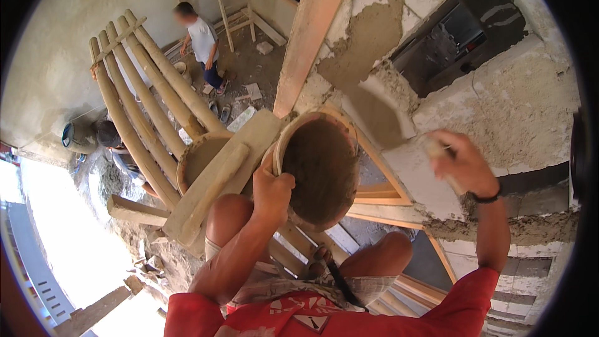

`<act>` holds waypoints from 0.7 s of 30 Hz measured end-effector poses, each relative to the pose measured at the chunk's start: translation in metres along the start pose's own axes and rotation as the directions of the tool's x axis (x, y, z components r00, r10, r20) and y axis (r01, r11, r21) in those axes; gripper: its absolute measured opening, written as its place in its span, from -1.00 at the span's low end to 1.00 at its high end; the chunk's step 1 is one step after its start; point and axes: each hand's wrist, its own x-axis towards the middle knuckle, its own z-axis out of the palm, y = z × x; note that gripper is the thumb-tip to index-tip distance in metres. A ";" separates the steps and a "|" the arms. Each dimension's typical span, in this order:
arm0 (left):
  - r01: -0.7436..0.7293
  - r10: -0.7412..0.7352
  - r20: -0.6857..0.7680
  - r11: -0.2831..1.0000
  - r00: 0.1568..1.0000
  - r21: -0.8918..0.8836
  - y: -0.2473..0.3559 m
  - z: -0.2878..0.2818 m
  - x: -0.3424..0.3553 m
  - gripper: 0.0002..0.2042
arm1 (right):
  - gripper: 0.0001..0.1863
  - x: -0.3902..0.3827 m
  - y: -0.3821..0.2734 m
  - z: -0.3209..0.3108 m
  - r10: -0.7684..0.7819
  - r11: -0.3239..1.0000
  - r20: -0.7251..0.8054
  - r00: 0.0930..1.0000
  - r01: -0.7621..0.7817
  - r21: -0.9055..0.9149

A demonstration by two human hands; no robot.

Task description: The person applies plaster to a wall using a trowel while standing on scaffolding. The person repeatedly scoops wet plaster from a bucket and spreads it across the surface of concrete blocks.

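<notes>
My left hand (271,196) grips the rim of a round bucket (318,168) holding grey mortar, tilted on its side toward the wall, by my knees. My right hand (460,165) is raised at the block wall (480,125), closed on a light-coloured tool (438,159), blurred, its shape hard to make out. Wet grey mortar (374,112) is smeared on the wall left of that hand. A worn plank (224,178) lies just left of the bucket, over another round container (198,161) with grey-brown content.
Bamboo poles (150,93) form a sloping platform at left. A person in white (206,43) stands on the rubble-strewn floor below; another person (112,140) crouches by a drum (81,137). A wooden beam (315,31) runs up the wall. A recessed opening (455,37) is at upper right.
</notes>
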 end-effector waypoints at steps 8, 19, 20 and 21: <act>-0.057 0.050 0.102 0.996 0.994 0.071 -0.005 0.004 0.000 -0.35 | -0.69 0.032 0.041 0.112 -0.323 0.282 0.005 0.946 0.101 -0.954; -0.133 0.093 0.153 0.952 0.984 0.276 -0.018 0.007 -0.001 -0.31 | -0.55 0.049 0.086 0.145 -0.087 0.688 0.196 0.977 0.201 -0.698; -0.140 0.097 0.167 0.952 0.981 0.271 -0.019 0.008 0.000 -0.30 | -0.54 0.048 0.091 0.151 -0.102 0.744 0.210 0.972 0.215 -0.633; -0.168 0.117 0.178 0.938 0.977 0.303 -0.018 0.009 -0.002 -0.30 | -0.53 0.048 0.097 0.158 -0.119 0.795 0.223 0.967 0.228 -0.563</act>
